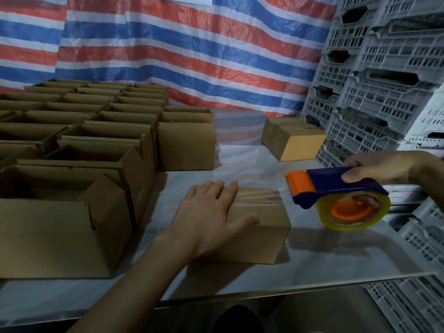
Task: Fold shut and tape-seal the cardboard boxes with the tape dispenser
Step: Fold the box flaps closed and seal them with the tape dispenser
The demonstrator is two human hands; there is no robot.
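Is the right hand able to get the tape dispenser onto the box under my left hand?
Probably yes: the right hand holds the tape dispenser just beside the box, nothing between, and the left hand leaves its right end bare.

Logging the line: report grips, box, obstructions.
Left grip flat on folded-shut box. Right grip holds tape dispenser, off the box to its right. Nothing between them.

The left hand (pixel 206 219) and right hand (pixel 384 168) are bare, with bare forearms.
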